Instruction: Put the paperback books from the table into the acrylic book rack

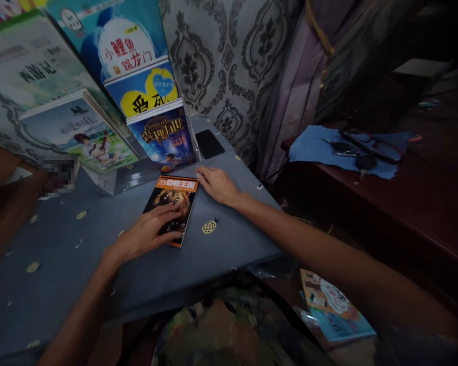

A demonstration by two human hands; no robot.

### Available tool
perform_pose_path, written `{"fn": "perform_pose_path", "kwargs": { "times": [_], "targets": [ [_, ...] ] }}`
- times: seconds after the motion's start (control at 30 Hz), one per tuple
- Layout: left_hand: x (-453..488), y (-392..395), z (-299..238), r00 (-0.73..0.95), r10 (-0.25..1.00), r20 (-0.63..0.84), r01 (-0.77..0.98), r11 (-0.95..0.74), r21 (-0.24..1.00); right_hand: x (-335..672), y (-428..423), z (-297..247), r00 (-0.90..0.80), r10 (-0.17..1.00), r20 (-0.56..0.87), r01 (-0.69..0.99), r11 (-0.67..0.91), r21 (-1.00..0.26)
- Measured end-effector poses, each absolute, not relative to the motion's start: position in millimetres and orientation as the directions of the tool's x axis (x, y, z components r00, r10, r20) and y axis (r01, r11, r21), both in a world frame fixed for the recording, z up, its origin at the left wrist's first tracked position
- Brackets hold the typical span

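A small book [187, 204] with an orange title band and a lion on its black cover lies on the table. My left hand [150, 229] rests flat on that cover, fingers spread. By the book's top right corner is my right hand [217, 184], its fingers curled together close to the foot of a clear display stand [135, 179]. Whether anything is between those fingertips is hidden. Just behind, a dark blue book [164, 137] leans upright in the stand, with a yellow-and-blue book [137, 94] behind it.
Left of these stand a pale green book [34, 66] and a countryside-cover book [87, 134]. A black phone-like slab [209, 144] lies behind my right hand. Blue cloth [316, 147] with glasses covers part of a dark red surface. More books [336, 310] lie lower right.
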State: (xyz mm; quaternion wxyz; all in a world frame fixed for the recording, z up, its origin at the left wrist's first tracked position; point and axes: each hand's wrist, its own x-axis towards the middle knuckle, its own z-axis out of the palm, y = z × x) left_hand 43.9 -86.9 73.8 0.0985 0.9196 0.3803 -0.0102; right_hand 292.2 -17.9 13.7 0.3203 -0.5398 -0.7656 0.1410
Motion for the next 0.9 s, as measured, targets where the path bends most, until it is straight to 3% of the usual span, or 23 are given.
{"fn": "perform_pose_path", "kwargs": {
  "times": [0.37,0.57,0.7,0.9],
  "targets": [
    [14,-123,47,0.756,0.649,0.088,0.647,-0.761,0.051,281,-31,17,-0.257,0.89,0.377,0.753,0.428,-0.499],
    [11,-128,37,0.745,0.639,0.192,0.64,-0.766,0.066,261,-54,18,-0.407,0.782,0.472,0.459,0.621,-0.635],
    [10,-128,38,0.744,0.633,0.213,0.624,-0.772,0.116,254,-61,20,-0.439,0.77,0.462,0.334,0.617,-0.712],
    [12,-130,38,0.738,0.633,0.234,0.632,-0.77,0.09,253,-68,22,-0.467,0.748,0.472,0.224,0.616,-0.755]
  ]
}}
